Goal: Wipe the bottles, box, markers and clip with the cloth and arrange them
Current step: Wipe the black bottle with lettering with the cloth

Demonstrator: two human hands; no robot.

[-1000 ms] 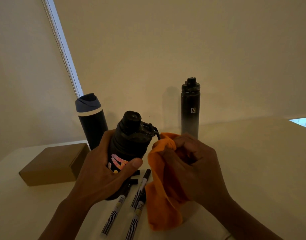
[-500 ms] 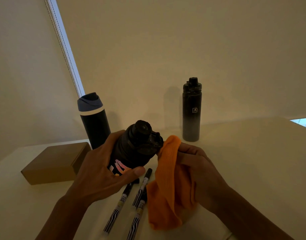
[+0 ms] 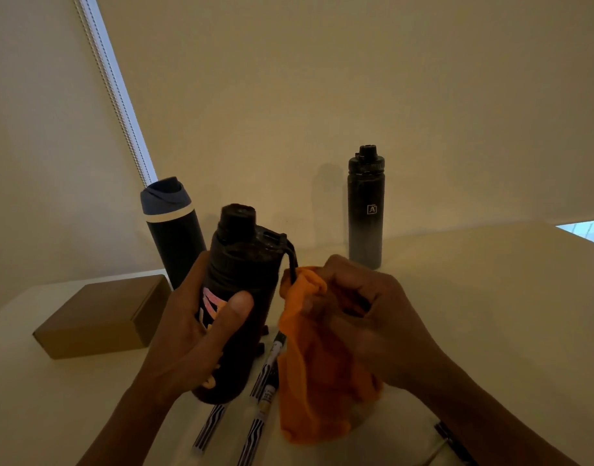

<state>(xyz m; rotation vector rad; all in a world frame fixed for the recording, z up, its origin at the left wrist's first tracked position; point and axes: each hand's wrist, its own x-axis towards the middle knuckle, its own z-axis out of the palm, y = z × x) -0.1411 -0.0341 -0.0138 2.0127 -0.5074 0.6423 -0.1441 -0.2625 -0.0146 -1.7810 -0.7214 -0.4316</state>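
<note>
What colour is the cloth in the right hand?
Orange. The head view, the only one, shows the cloth gripped by the right hand.

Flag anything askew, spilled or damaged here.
Nothing stands out. The left hand grips the middle bottle while the right hand holds the cloth at its strap. The blue-lidded bottle and tall bottle stand upright, the box looks intact; no spill.

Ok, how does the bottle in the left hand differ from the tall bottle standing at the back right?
The held bottle is gripped by the left hand and leans slightly; the tall bottle stands upright on the table, untouched. The held bottle is stouter, the tall bottle slimmer. The held bottle carries a pink and orange print; the tall bottle only a small white square logo. Both are dark with dark caps.
</note>
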